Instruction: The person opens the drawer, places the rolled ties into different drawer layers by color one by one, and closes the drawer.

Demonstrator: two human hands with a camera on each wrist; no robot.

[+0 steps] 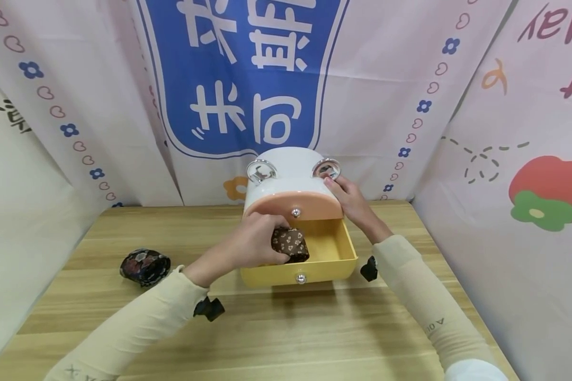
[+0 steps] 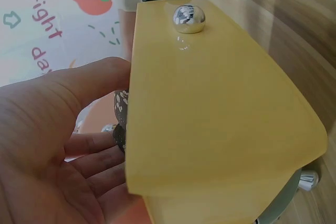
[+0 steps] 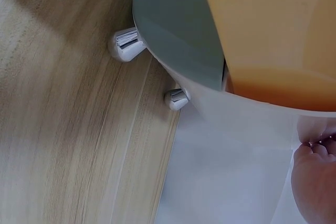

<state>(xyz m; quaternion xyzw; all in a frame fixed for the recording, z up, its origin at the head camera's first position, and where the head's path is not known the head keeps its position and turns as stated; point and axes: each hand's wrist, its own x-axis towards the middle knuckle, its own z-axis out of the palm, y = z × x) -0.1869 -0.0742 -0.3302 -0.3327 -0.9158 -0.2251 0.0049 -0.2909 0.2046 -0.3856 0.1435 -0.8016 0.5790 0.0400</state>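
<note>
My left hand (image 1: 255, 241) reaches into the pulled-out yellow drawer (image 1: 331, 270), thumb and fingers around a dark brown cloth roll (image 1: 291, 242) with a pale floral print. In the left wrist view, the drawer front hides most of that roll (image 2: 121, 108). The drawer belongs to a small white cabinet (image 1: 286, 164) with two round silver eye-like pieces and an orange upper drawer front (image 1: 271, 203). Against the cabinet's right side, my right hand (image 1: 355, 203) rests with fingertips just below the right silver eye piece (image 1: 330, 167). It also touches the white side in the right wrist view.
A dark cloth roll with a floral print (image 1: 145, 267) lies on the wooden table (image 1: 181, 328) to the left. Silver feet (image 3: 126, 44) hold the cabinet up. A printed curtain (image 1: 376, 79) hangs close behind the table, and similar panels stand at both sides.
</note>
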